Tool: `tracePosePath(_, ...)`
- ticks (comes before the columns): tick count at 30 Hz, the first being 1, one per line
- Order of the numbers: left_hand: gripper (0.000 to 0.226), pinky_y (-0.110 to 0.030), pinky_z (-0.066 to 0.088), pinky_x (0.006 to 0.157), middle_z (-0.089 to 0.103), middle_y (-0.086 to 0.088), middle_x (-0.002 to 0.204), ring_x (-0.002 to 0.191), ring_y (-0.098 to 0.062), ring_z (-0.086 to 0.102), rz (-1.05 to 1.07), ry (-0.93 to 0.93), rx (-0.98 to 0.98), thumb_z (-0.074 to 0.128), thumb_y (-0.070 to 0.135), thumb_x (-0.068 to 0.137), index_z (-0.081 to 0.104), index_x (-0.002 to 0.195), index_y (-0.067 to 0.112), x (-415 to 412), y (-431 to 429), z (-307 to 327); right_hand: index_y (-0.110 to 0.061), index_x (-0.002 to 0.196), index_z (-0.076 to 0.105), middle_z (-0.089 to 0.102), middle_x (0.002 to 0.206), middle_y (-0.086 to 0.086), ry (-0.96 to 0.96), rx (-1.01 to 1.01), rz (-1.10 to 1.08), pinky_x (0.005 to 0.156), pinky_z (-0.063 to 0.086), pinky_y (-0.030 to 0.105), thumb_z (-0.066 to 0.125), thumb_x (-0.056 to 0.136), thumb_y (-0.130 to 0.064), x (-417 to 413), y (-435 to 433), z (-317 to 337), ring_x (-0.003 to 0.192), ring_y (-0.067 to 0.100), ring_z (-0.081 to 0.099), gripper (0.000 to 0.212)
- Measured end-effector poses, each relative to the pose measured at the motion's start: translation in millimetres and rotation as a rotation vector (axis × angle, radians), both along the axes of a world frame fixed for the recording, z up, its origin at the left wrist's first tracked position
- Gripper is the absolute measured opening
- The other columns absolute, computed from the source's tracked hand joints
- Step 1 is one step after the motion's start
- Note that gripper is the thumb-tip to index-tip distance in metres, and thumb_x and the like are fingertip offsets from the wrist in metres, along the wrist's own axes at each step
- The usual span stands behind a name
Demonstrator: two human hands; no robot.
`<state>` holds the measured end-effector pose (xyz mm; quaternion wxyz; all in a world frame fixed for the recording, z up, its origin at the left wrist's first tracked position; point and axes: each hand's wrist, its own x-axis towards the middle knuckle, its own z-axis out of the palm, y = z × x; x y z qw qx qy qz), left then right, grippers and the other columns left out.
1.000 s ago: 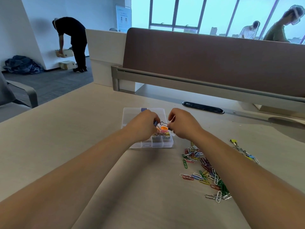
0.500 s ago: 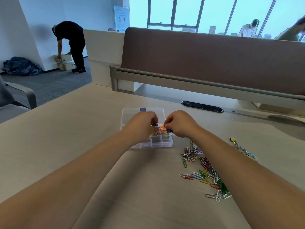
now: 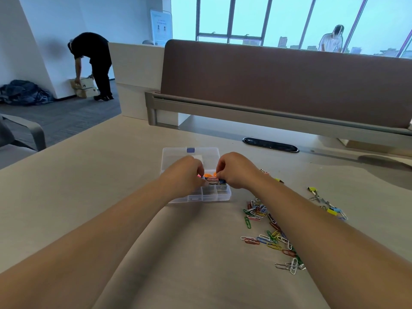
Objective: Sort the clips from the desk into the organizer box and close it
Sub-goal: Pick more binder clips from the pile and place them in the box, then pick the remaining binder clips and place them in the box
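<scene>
From the head camera, the clear organizer box sits in the middle of the desk. Its lid is open and lies flat toward the desk's far edge. Both hands are over the box's right-hand compartments, which hold colored clips. The left hand has its fingers curled and bunched, tips down at those clips. The right hand is curled the same way, its fingertips against a dark blue clip. Whether either hand actually pinches a clip cannot be told.

Loose paper clips are scattered right of the box toward the near edge, partly under the right forearm. A few binder clips lie nearer the right edge. A dark cable slot is set into the desk beyond the box.
</scene>
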<state>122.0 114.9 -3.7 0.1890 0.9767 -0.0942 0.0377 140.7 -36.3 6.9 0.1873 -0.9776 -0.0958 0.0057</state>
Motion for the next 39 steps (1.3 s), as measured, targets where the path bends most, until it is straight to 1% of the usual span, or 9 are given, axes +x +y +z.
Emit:
tracePosePath(3, 0.023, -0.027, 0.045, 0.087, 0.061, 0.002, 0.097, 0.088, -0.018, 0.056, 0.006, 0.001, -0.012, 0.072, 0.029, 0.084, 0.069, 0.103, 0.017, 0, 0, 0, -0.010, 0.103, 0.074, 0.071, 0.100, 0.009, 0.000, -0.027, -0.004, 0.075, 0.048, 0.027, 0.067, 0.089, -0.009, 1, 3, -2, 0.086, 0.019, 0.063, 0.016)
tracePosePath(5, 0.023, -0.028, 0.045, 0.088, 0.061, 0.001, 0.098, 0.089, -0.018, 0.056, -0.004, 0.003, -0.016, 0.070, 0.028, 0.085, 0.068, 0.105, 0.016, 0, 1, 1, -0.010, 0.103, 0.074, 0.070, 0.099, 0.008, -0.002, -0.039, -0.012, 0.077, 0.051, 0.028, 0.068, 0.088, -0.010, 2, 3, -3, 0.087, 0.020, 0.064, 0.016)
tracePosePath(13, 0.021, -0.028, 0.045, 0.090, 0.059, 0.002, 0.095, 0.088, -0.017, 0.055, 0.008, 0.007, 0.008, 0.069, 0.030, 0.087, 0.069, 0.104, 0.018, 1, -1, 1, -0.012, 0.104, 0.070, 0.068, 0.099, 0.007, -0.009, -0.054, -0.032, 0.075, 0.046, 0.026, 0.068, 0.090, -0.015, 1, 2, -7, 0.085, 0.018, 0.060, 0.015)
tracePosePath(18, 0.026, -0.027, 0.046, 0.091, 0.064, 0.000, 0.102, 0.088, -0.017, 0.057, 0.015, 0.007, 0.021, 0.070, 0.033, 0.086, 0.067, 0.108, 0.019, 2, -4, -1, -0.014, 0.104, 0.069, 0.067, 0.098, 0.006, -0.026, -0.057, -0.031, 0.076, 0.046, 0.026, 0.068, 0.090, -0.016, 0, 2, -10, 0.085, 0.018, 0.059, 0.014)
tracePosePath(21, 0.030, -0.031, 0.048, 0.095, 0.064, 0.000, 0.111, 0.091, -0.017, 0.057, -0.008, -0.023, 0.019, 0.068, 0.035, 0.088, 0.064, 0.114, 0.021, -3, -6, 1, -0.014, 0.103, 0.067, 0.066, 0.096, 0.006, -0.056, -0.033, -0.048, 0.074, 0.045, 0.027, 0.066, 0.092, -0.019, -5, 0, -9, 0.083, 0.018, 0.058, 0.012)
tracePosePath(28, 0.025, -0.024, 0.045, 0.084, 0.066, 0.001, 0.111, 0.085, -0.012, 0.057, -0.136, -0.101, -0.006, 0.061, 0.037, 0.092, 0.066, 0.111, 0.021, -41, -37, 21, -0.015, 0.104, 0.065, 0.066, 0.099, 0.004, -0.129, 0.059, -0.088, 0.077, 0.048, 0.028, 0.057, 0.097, -0.026, -56, -31, 10, 0.085, 0.017, 0.059, 0.015)
tracePosePath(32, 0.022, -0.023, 0.044, 0.081, 0.066, 0.002, 0.109, 0.086, -0.011, 0.057, -0.213, -0.093, -0.022, 0.054, 0.033, 0.096, 0.065, 0.110, 0.021, -72, -65, 28, -0.018, 0.102, 0.064, 0.062, 0.096, -0.001, -0.120, 0.062, -0.114, 0.074, 0.044, 0.027, 0.054, 0.098, -0.027, -96, -66, 17, 0.084, 0.014, 0.057, 0.013)
tracePosePath(35, 0.021, -0.025, 0.044, 0.077, 0.066, -0.001, 0.107, 0.089, -0.014, 0.059, -0.270, -0.087, -0.016, 0.049, 0.029, 0.097, 0.066, 0.107, 0.019, -92, -84, 30, -0.020, 0.093, 0.062, 0.062, 0.092, -0.001, -0.112, 0.038, -0.146, 0.070, 0.042, 0.028, 0.053, 0.098, -0.025, -123, -93, 21, 0.080, 0.015, 0.056, 0.012)
tracePosePath(39, 0.025, -0.027, 0.044, 0.074, 0.065, -0.003, 0.106, 0.088, -0.017, 0.059, -0.341, -0.058, 0.017, 0.047, 0.023, 0.097, 0.067, 0.109, 0.015, -114, -112, 27, -0.018, 0.089, 0.065, 0.065, 0.091, 0.001, -0.089, 0.010, -0.222, 0.071, 0.048, 0.032, 0.052, 0.097, -0.023, -154, -122, 18, 0.081, 0.018, 0.059, 0.015)
